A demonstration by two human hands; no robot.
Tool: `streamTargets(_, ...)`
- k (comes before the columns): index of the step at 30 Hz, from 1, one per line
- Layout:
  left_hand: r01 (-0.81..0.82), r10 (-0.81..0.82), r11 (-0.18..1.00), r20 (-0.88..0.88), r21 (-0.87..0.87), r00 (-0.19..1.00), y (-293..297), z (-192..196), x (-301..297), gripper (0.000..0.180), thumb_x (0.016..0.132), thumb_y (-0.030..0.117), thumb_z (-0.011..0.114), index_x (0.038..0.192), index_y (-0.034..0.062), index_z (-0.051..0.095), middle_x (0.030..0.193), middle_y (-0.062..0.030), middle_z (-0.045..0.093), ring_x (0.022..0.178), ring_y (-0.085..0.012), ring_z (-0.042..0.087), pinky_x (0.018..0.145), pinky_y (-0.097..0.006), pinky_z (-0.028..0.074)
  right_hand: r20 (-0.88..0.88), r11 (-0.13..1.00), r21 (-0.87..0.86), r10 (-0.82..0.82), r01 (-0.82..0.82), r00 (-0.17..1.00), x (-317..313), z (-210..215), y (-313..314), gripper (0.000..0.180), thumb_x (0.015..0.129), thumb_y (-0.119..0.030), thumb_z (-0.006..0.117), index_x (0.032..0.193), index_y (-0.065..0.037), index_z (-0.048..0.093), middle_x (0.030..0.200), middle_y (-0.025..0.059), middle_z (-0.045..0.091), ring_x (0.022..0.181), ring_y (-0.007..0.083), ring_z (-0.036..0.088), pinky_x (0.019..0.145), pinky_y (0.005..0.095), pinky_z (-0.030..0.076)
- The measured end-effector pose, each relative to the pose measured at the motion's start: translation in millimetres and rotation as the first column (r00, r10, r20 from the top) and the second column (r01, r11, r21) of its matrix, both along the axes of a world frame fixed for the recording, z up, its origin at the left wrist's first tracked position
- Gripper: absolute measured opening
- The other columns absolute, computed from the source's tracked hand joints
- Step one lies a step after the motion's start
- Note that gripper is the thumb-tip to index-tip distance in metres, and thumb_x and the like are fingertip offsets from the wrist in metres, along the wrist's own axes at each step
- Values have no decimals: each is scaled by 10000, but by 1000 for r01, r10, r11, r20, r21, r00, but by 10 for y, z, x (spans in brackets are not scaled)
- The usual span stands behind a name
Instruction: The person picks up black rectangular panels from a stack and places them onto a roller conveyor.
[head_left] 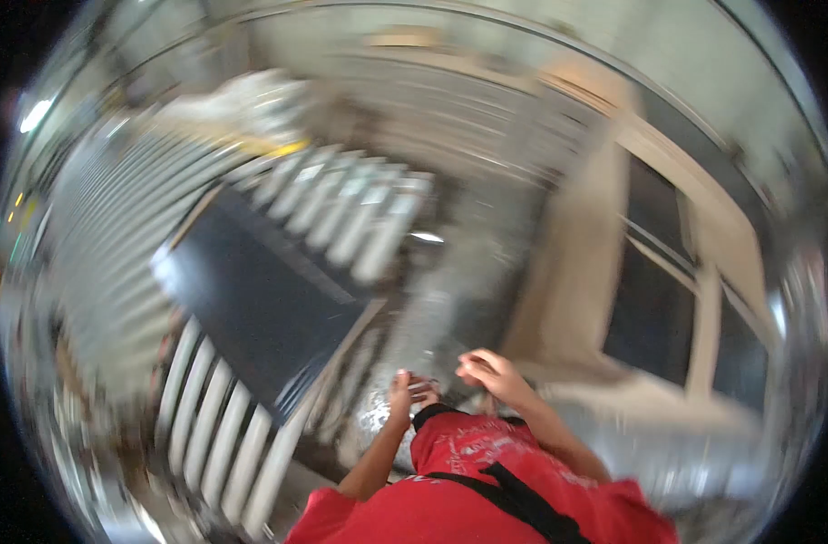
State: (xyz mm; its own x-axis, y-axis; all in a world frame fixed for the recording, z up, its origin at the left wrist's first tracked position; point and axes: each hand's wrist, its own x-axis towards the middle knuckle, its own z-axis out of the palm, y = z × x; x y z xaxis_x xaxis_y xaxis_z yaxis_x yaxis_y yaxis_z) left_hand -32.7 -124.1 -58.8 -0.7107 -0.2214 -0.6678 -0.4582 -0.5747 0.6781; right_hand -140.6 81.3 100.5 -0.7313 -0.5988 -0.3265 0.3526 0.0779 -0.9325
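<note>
My left hand (411, 391) is low in the middle of the view, in front of my red shirt. Its fingers look loosely apart, and I see nothing in it. A little to its right, my right hand (488, 369) is raised with fingers slightly bent and apart, also with nothing visible in it. Neither hand touches the dark flat panel (260, 290), which lies aslant on the roller conveyor (224, 426) at the left. The panel has pale brown edges. Motion smears the fine detail of my fingers.
To the right stands a large brown cardboard-like piece (568, 272) with dark rectangular panels (650, 317) framed in it. Stacked flat boards (441, 95) line the far side. A whitish plastic-looking heap (251, 104) sits beyond the rollers. Grey floor (455, 263) runs between conveyor and cardboard.
</note>
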Motion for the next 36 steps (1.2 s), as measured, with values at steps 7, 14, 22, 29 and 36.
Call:
streamTargets(7, 378, -390, 918, -98, -122, 916, 265, 92, -542, 366, 1025, 385, 479, 1184, 55, 475, 1090, -144, 646, 894, -274, 695, 685, -364, 542, -106, 898, 204, -377, 391, 920, 344, 755, 716, 294, 979, -253, 621, 1126, 2, 617, 970, 64, 678, 855, 120, 618, 771, 290, 518)
streamTargets(14, 587, -627, 778, -228, -222, 745, 821, 298, -627, 298, 1005, 340, 527, 1136, 75, 486, 1102, -130, 636, 891, -250, 678, 698, -355, 531, -557, 490, 245, -635, 836, 536, 850, 815, 1936, 306, 958, -295, 646, 1124, -38, 642, 963, 89, 688, 854, 150, 658, 783, 299, 525)
streamTargets(22, 705, -783, 607, -124, -368, 609, 1773, 673, -244, 261, 1012, 298, 547, 1108, 59, 511, 1086, -102, 656, 905, -208, 680, 719, -330, 523, -895, -124, 421, -216, 899, 389, 1197, 784, 3729, 335, 853, -282, 717, 1089, -52, 661, 1054, 178, 647, 1055, 375, 581, 935, 442, 462)
streamTargets(29, 659, -936, 253, -7, -708, 351, 2748, 560, 178, 291, 992, 247, 570, 1146, 2, 554, 1032, -159, 673, 901, -251, 679, 786, -357, 528, -971, -96, 231, -77, 968, 224, 1035, 723, 5111, 372, 772, -246, 785, 1058, -54, 643, 1124, 150, 579, 1110, 361, 516, 926, 482, 426)
streamTargets(36, 605, -977, -82, 184, -792, 109, 3653, 1174, 422, 316, 961, 236, 594, 1190, 22, 560, 1083, -188, 688, 991, -307, 690, 840, -402, 532, -964, -205, 265, -87, 942, 252, 525, 1170, 5264, 313, 787, -321, 776, 900, -67, 632, 958, 134, 576, 962, 310, 555, 830, 439, 459)
